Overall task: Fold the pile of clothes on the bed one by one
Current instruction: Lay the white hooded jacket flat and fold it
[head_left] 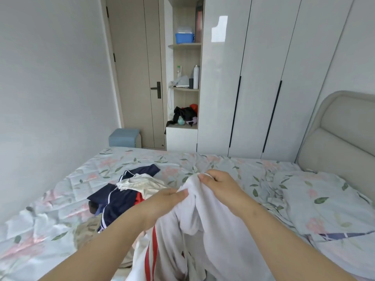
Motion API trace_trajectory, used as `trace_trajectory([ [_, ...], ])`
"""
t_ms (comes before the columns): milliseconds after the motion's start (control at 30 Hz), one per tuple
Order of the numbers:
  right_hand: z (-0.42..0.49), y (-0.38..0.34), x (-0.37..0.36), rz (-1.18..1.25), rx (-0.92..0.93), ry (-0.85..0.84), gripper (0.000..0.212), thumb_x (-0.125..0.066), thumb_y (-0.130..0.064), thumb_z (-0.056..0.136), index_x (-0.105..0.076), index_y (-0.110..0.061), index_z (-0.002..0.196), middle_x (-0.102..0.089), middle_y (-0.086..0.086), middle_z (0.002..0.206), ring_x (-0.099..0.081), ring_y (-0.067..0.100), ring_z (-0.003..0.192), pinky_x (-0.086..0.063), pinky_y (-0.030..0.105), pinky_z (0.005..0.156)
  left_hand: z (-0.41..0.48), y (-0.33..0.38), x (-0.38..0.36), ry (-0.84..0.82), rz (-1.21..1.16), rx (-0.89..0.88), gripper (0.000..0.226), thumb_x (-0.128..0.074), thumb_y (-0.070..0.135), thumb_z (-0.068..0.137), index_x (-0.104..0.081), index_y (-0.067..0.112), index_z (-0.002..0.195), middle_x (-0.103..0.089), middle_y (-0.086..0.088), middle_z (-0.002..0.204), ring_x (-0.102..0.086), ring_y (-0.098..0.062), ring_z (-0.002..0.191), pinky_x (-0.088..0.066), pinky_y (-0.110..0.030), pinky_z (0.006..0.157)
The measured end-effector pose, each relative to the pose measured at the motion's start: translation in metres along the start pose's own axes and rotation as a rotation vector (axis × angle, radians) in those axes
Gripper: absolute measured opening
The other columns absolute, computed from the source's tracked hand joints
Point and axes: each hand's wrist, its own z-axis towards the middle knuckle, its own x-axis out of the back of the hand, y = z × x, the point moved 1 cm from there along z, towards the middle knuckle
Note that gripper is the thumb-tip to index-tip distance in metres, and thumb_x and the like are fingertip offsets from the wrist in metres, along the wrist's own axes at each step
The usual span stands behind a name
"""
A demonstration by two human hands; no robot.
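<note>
Where the white garment [213, 230] hangs: bunched from both my hands over the near part of the bed [60, 230], red stripes showing, its length falling down toward me.
Left hand [162, 203]: thumb and fingers pinching a fold of the cloth.
Right hand [219, 185]: curled round the top edge, just beside the left.
Pile [125, 191]: navy and cream clothes, left of my hands, nearer the left one.
Next move, I judge: draw the hands apart to open it flat.
</note>
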Motion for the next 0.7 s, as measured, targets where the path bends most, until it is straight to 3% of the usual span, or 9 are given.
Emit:
trace_trajectory([
  [100, -0.006, 0.009, 0.001, 0.013, -0.029, -0.028, 0.026, -0.056, -0.027, 0.095, -0.051, -0.018, 0.07, -0.041, -0.007, 0.065, -0.038, 0.006, 0.057, -0.028, 0.011, 0.049, -0.001, 0.002, 0.009, 0.107, -0.293, 0.106, 0.039, -0.054, 0.036, 0.093, -0.065, 0.005, 0.114, -0.071, -0.013, 0.107, -0.066, -0.028, 0.101, -0.051, -0.04, 0.09],
  [167, -0.013, 0.014, 0.0, -0.06, -0.118, -0.163, 0.013, -0.058, -0.035, 0.092, -0.059, -0.022, 0.092, -0.055, -0.01, 0.08, -0.051, 0.003, 0.069, -0.036, 0.009, 0.058, -0.002, 0.007, 0.015, 0.169, -0.443, 0.194, 0.043, -0.055, 0.041, 0.092, -0.066, 0.004, 0.11, -0.071, -0.019, 0.104, -0.067, -0.032, 0.096, -0.051, -0.041, 0.083],
  [233, -0.02, 0.025, -0.004, -0.102, -0.214, -0.314, 0.024, -0.063, -0.034, 0.089, -0.055, -0.024, 0.11, -0.06, -0.014, 0.1, -0.057, -0.002, 0.086, -0.043, 0.007, 0.066, -0.002, 0.011, 0.022, 0.198, -0.539, 0.251, 0.048, -0.055, 0.047, 0.09, -0.066, 0.006, 0.114, -0.069, -0.021, 0.108, -0.065, -0.034, 0.1, -0.05, -0.045, 0.088],
  [333, -0.027, 0.043, -0.016, -0.131, -0.264, -0.439, 0.049, -0.066, -0.023, 0.088, -0.048, -0.024, 0.133, -0.057, -0.011, 0.122, -0.056, 0.006, 0.107, -0.046, 0.008, 0.078, -0.003, 0.017, 0.03, 0.242, -0.616, 0.265, 0.05, -0.054, 0.048, 0.091, -0.067, 0.006, 0.114, -0.068, -0.022, 0.11, -0.062, -0.036, 0.105, -0.046, -0.049, 0.095],
  [433, -0.027, 0.04, -0.02, -0.191, -0.273, -0.408, 0.041, -0.059, -0.023, 0.093, -0.05, -0.021, 0.133, -0.059, -0.004, 0.118, -0.058, 0.013, 0.104, -0.048, 0.011, 0.074, -0.009, 0.023, 0.034, 0.277, -0.618, 0.227, 0.046, -0.053, 0.047, 0.093, -0.067, 0.007, 0.111, -0.068, -0.021, 0.108, -0.063, -0.036, 0.1, -0.049, -0.048, 0.086],
  [533, -0.012, 0.028, -0.01, -0.216, -0.284, -0.321, 0.033, -0.057, -0.026, 0.093, -0.057, -0.013, 0.124, -0.065, 0.003, 0.112, -0.063, 0.019, 0.097, -0.053, 0.027, 0.076, -0.011, 0.018, 0.042, 0.342, -0.599, 0.207, 0.047, -0.054, 0.05, 0.091, -0.067, 0.008, 0.107, -0.069, -0.02, 0.106, -0.065, -0.035, 0.097, -0.052, -0.047, 0.079],
  [633, 0.002, 0.002, 0.008, 0.071, -0.331, -0.192, 0.021, -0.058, -0.017, 0.093, -0.064, -0.006, 0.109, -0.071, 0.008, 0.098, -0.067, 0.022, 0.086, -0.054, 0.036, 0.081, -0.017, 0.003, 0.048, 0.445, -0.475, 0.173, 0.054, -0.047, 0.06, 0.089, -0.068, 0.011, 0.101, -0.071, -0.016, 0.102, -0.065, -0.032, 0.094, -0.05, -0.044, 0.089],
  [700, 0.009, -0.019, 0.015, 0.301, -0.332, -0.176, 0.015, -0.057, -0.014, 0.093, -0.066, -0.007, 0.102, -0.073, 0.005, 0.086, -0.068, 0.018, 0.077, -0.056, 0.029, 0.072, -0.02, -0.006, 0.042, 0.414, -0.371, 0.123, 0.064, -0.04, 0.068, 0.084, -0.069, 0.015, 0.102, -0.071, -0.014, 0.105, -0.066, -0.028, 0.096, -0.048, -0.04, 0.094],
])
